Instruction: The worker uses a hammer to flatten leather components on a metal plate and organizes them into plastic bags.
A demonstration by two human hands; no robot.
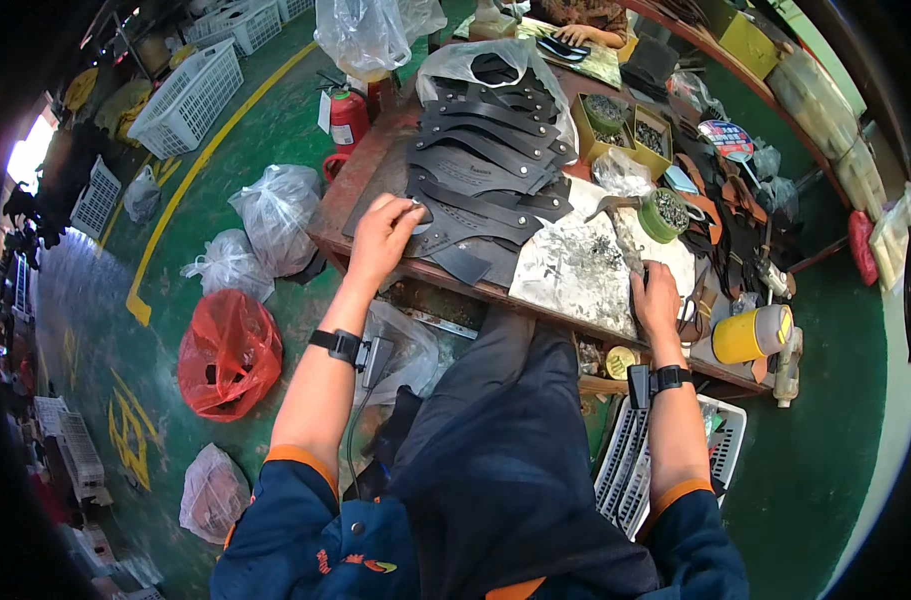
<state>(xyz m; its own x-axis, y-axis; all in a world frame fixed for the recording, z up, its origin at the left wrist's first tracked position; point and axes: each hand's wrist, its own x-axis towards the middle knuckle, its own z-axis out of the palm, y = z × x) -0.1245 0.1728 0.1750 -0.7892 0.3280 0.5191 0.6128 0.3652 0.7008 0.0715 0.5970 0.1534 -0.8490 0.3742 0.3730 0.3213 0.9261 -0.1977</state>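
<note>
My left hand (379, 240) is at the left front of the workbench, thumb and fingers closed on the rounded end of a black leather strap. A small shiny spot shows at its fingertips. Beside it, overlapping black leather straps (485, 205) with metal studs lie in a row running away from me. My right hand (657, 300) rests at the front edge of a stained white sheet (565, 265), its thumb apart from its bent fingers. Small dark bits are scattered on the sheet near it. A green round tub (663, 215) full of small metal pieces stands just beyond.
Yellow boxes (652, 135) of metal pieces stand behind the tub. To the right are brown leather pieces (702, 190) and a yellow jug (750, 335). A fire extinguisher (348, 120) and a red bag (229, 355) are left. A co-worker's hand (575, 35) shows across the bench.
</note>
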